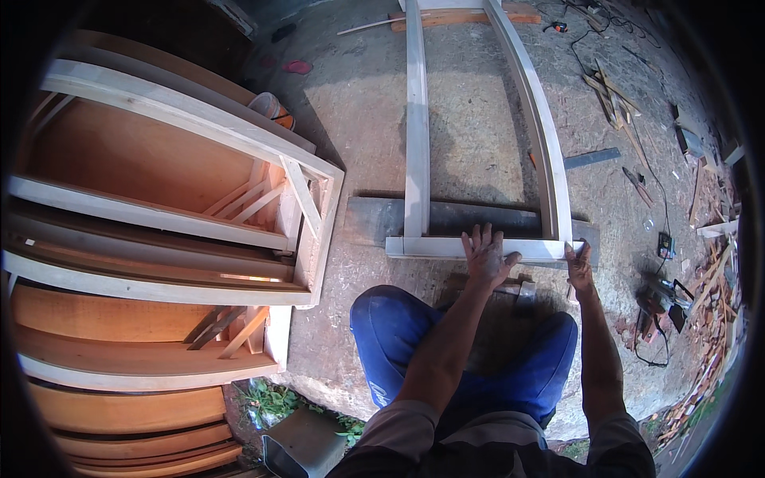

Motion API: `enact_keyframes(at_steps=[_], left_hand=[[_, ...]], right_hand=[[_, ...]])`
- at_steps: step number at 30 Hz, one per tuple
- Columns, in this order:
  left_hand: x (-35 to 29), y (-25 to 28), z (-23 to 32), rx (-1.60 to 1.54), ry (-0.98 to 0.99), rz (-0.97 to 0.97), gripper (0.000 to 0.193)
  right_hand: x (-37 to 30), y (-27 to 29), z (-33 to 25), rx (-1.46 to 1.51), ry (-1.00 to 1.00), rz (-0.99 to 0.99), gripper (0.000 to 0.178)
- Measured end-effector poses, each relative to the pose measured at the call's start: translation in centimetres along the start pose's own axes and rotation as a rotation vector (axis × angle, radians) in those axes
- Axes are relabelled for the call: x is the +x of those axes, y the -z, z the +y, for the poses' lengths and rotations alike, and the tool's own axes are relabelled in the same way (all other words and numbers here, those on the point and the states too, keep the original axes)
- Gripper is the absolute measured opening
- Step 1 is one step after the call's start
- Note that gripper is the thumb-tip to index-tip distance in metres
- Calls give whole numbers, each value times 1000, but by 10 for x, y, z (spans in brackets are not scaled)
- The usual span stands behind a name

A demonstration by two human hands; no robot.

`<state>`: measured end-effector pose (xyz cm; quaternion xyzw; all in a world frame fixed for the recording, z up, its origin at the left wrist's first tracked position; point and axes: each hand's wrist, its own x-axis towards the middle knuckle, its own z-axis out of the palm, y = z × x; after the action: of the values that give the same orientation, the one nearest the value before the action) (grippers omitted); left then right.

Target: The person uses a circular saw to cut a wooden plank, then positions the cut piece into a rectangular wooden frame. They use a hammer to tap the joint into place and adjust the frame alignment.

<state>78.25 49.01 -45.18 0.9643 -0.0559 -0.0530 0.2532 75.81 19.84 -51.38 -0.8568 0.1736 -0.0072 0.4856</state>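
Note:
A pale wooden frame [417,119] lies on the floor before me, its two long rails running away and a crosspiece [434,248] joining their near ends. My left hand [488,261] rests on the crosspiece right of its middle, fingers spread and stretched out. At the right corner, my right hand [581,269] has its thumb and fingers bent around the crosspiece's end. Dark boards [374,219] lie under this end of the frame. Between my knees, partly in shadow, is what looks like a hammer [525,299].
Large wooden frames with panels [191,111] stand at the left. A bucket [271,107] is behind them. To the right are a flat metal strip [591,158], pliers [637,187], a corded power tool [657,307], wood offcuts [613,99] and a cable.

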Motion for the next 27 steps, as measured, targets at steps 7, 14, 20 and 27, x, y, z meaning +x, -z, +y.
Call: enact_keyframes(at_steps=[7,14,20,27], left_hand=[[0,-7,-3,10,-5,-1,78],[0,-4,-2,22,-18,35,76],[0,-6,-3,16,-24,50,76],[0,0,1,12,-15,36,75]], right_hand=[[0,-3,-6,16,62,18,63],[-4,-1,-14,40,-32,6,62],[-2,-4,-11,37,35,21,62],[-8,-1,-25,58,-84,13,63]])
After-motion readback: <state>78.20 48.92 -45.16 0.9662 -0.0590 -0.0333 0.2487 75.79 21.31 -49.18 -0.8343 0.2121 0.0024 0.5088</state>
